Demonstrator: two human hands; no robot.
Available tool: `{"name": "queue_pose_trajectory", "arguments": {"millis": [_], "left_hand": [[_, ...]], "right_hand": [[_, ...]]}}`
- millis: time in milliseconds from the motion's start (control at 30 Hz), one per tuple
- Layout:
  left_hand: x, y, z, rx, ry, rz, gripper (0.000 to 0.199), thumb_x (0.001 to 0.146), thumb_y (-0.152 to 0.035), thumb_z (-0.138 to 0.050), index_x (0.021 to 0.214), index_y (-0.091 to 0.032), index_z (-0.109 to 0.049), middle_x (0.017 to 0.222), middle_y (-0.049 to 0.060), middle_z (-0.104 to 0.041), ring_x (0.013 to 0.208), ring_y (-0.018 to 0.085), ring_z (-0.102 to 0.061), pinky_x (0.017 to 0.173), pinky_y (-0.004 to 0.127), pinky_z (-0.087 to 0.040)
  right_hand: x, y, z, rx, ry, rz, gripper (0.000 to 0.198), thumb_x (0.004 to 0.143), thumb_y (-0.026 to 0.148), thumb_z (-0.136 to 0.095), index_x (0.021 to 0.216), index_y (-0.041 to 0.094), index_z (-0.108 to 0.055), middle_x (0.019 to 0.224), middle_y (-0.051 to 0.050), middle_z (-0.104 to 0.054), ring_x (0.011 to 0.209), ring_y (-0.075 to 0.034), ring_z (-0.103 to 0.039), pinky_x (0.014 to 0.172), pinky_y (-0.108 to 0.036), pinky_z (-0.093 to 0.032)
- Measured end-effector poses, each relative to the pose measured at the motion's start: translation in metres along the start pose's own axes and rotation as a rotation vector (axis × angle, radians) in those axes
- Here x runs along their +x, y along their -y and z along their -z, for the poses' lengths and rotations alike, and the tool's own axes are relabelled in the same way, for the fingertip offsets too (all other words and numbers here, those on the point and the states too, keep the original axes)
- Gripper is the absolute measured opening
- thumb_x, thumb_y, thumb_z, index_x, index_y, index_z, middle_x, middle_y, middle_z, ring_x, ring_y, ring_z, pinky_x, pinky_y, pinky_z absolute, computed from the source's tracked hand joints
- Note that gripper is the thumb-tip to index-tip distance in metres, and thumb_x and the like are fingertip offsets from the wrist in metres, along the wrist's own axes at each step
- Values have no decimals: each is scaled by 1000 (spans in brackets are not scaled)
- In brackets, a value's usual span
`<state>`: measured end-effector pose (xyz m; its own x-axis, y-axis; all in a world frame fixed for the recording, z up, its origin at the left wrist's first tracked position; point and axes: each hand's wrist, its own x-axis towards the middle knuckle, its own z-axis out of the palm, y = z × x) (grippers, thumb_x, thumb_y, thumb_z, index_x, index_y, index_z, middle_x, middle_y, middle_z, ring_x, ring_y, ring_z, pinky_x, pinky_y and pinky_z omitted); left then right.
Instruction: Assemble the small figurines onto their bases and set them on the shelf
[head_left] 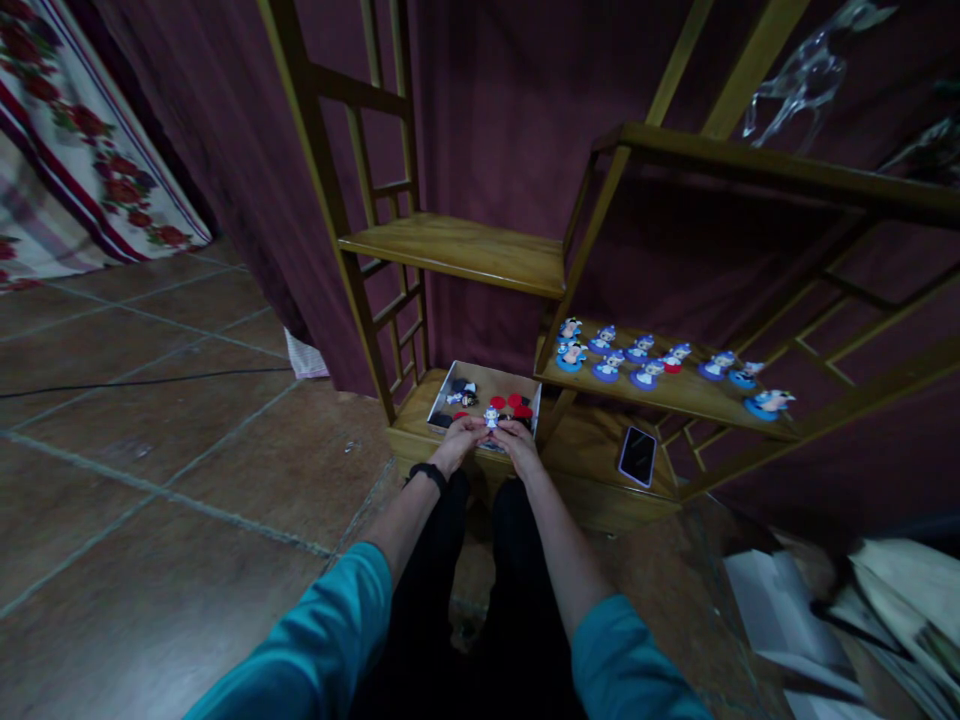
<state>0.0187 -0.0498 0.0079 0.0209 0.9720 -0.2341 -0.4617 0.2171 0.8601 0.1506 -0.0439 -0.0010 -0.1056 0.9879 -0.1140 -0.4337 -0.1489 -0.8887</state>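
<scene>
A small figurine (491,418), white with a blue-purple top, stands upright between the fingertips of the left hand (466,436) and the right hand (516,438). The grip of both is narrow, pinched on its lower part from either side. It is held over the front edge of an open, shallow box (487,374), which sits at the left end of the lower shelf (585,428). At least four red discs (514,400) show in the box, along with some dark pieces and, toward its left edge, a few jumbled figures (463,392); the hands hide part of the contents, so their full count cannot be told.

On the raised shelf (705,402) to the right, ten finished figures (607,366) are set out: six along the back, four nearer the front edge. One base is red, the others blue or purple. One phone (637,456), dark-screened, lies near the lower shelf's right end. One clear glass animal (806,85) stands on the top shelf (772,165).
</scene>
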Motion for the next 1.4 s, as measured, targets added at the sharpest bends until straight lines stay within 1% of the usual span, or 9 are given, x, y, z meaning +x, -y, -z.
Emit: {"name": "queue_pose_trajectory", "arguments": {"millis": [133, 300, 433, 600, 767, 1000, 1133, 1267, 1400], "left_hand": [[-1, -2, -1, -5, 4, 20, 22, 62, -9, -74, 79, -10, -61, 70, 6, -66, 64, 12, -63, 67, 24, -51], [-1, -2, 0, -21, 10, 50, 18, 65, -9, -71, 80, -10, -62, 72, 8, -66, 67, 13, -64, 69, 26, -52], [0, -1, 1, -26, -4, 61, 16, 67, -8, -69, 82, -10, -61, 74, 8, -66, 69, 15, -65, 70, 27, -53], [1, 2, 2, -34, -22, 72, 12, 71, -8, -64, 81, -11, -60, 73, 7, -65, 67, 15, -65, 72, 31, -53], [1, 1, 2, -18, -1, 52, 18, 66, -6, -68, 82, -11, -59, 74, 6, -64, 71, 14, -65, 72, 28, -52], [0, -1, 0, -10, 0, 18, 27, 58, -9, -76, 78, -12, -58, 67, 2, -62, 63, 11, -61, 67, 24, -50], [-1, -1, -1, -17, -1, 7, 24, 60, -9, -74, 77, -12, -58, 68, 2, -62, 64, 11, -61, 68, 24, -50], [0, -1, -1, -8, 18, 2, 20, 62, -7, -71, 78, -12, -59, 68, 3, -62, 64, 11, -61, 67, 25, -50], [1, 1, 0, -7, 20, -16, 21, 61, -6, -71, 77, -11, -59, 70, 4, -63, 64, 11, -61, 67, 25, -50]], "right_hand": [[2, -3, 2, -25, -25, -1, 27, 54, 23, -76, 73, 19, -58, 73, 2, -65, 70, -14, -65, 80, -39, -52], [5, -5, 3, -51, -13, 23, 27, 53, 23, -75, 73, 19, -56, 71, 4, -64, 68, -14, -65, 77, -39, -53], [5, -5, 3, -56, -10, 27, 28, 53, 25, -75, 74, 20, -56, 72, 3, -65, 66, -13, -65, 75, -38, -54], [4, -3, 2, -73, -10, 20, 28, 52, 25, -75, 73, 20, -57, 71, 3, -65, 65, -14, -65, 74, -37, -54], [3, -1, 1, -57, -13, 7, 29, 51, 26, -76, 73, 19, -58, 72, 2, -66, 69, -15, -65, 76, -37, -54], [1, 0, 0, -37, -22, -5, 30, 51, 26, -77, 74, 19, -59, 76, 1, -66, 73, -16, -65, 78, -38, -52], [2, -2, 0, -41, -29, 4, 32, 50, 27, -77, 76, 19, -59, 77, 0, -67, 74, -17, -65, 79, -39, -52], [3, -3, 0, -70, -39, 24, 30, 50, 25, -76, 74, 18, -60, 77, 0, -67, 75, -17, -65, 79, -39, -51], [4, -3, 0, -67, -39, 30, 28, 50, 23, -75, 73, 18, -60, 75, 0, -67, 76, -18, -65, 80, -40, -51]]}}
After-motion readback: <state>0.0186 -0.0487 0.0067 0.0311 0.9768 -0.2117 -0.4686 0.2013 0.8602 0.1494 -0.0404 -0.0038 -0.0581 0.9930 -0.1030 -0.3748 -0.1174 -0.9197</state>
